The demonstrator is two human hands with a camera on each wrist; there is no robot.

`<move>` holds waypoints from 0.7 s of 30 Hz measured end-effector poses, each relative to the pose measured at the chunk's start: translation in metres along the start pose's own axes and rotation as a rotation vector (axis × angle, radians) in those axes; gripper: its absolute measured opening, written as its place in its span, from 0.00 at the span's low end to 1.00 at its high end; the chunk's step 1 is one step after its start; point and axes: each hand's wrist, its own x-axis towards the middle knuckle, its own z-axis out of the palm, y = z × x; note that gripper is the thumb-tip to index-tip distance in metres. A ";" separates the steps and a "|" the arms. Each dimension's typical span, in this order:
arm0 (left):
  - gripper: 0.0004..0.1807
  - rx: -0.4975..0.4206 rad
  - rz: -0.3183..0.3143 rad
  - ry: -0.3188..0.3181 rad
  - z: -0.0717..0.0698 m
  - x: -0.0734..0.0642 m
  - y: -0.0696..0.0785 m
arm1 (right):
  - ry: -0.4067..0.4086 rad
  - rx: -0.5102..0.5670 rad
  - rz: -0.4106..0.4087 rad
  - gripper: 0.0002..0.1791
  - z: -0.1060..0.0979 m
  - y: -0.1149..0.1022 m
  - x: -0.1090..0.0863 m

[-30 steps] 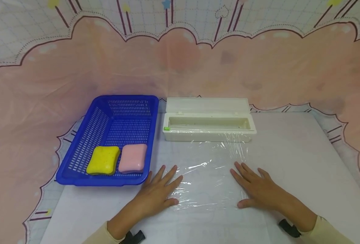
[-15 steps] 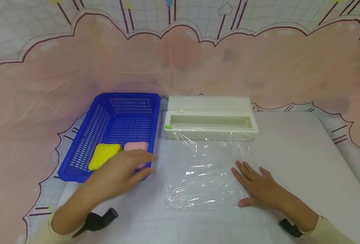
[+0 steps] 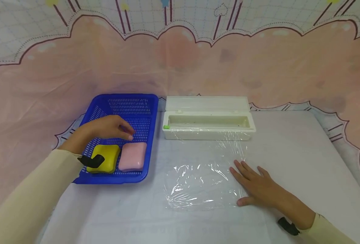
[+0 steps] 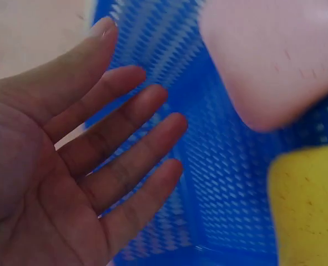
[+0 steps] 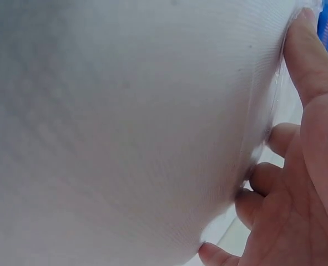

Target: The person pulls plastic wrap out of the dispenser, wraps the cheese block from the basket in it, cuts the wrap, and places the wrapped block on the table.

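Note:
My left hand (image 3: 111, 127) hovers over the blue basket (image 3: 153, 135), its fingers loosely bent and nothing between them. In the left wrist view its palm and spread fingers (image 4: 136, 166) show. Just below it in the basket, a pink block like a soap bar or sponge (image 3: 133, 156) sits beside a similar yellow block (image 3: 108, 157), partly covered by the wrist strap. My right hand (image 3: 256, 184) lies with fingers spread on the right edge of a sheet of clear plastic wrap (image 3: 198, 183). The wrap runs from the front of a white wrap dispenser (image 3: 208, 135), whose lid stands up.
A white cloth or sheet covers the table (image 3: 296, 152). Behind it hangs a peach patterned curtain (image 3: 259, 67). A small green tab (image 3: 166, 127) sits at the dispenser's left front edge. Black straps cross both wrists.
My left hand has lifted off the wrap's left edge and moved left and away, over the blocks into the space above the basket. My right hand stays on the wrap.

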 end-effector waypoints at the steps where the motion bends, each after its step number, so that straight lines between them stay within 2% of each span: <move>1: 0.22 -0.005 -0.011 -0.015 0.001 0.004 -0.005 | -0.001 0.001 0.000 0.63 -0.001 0.000 0.000; 6: 0.23 -0.042 -0.051 -0.083 0.008 0.021 -0.027 | 0.015 -0.006 -0.011 0.62 -0.004 -0.002 0.000; 11: 0.23 -0.081 -0.067 -0.157 0.016 0.034 -0.040 | 0.016 0.005 -0.008 0.62 -0.005 -0.004 0.000; 16: 0.24 -0.128 -0.103 -0.206 0.022 0.042 -0.045 | 0.019 0.011 -0.008 0.62 -0.005 -0.005 0.000; 21: 0.21 -0.156 -0.147 -0.214 0.025 0.044 -0.045 | 0.015 0.016 0.001 0.62 -0.004 -0.005 0.001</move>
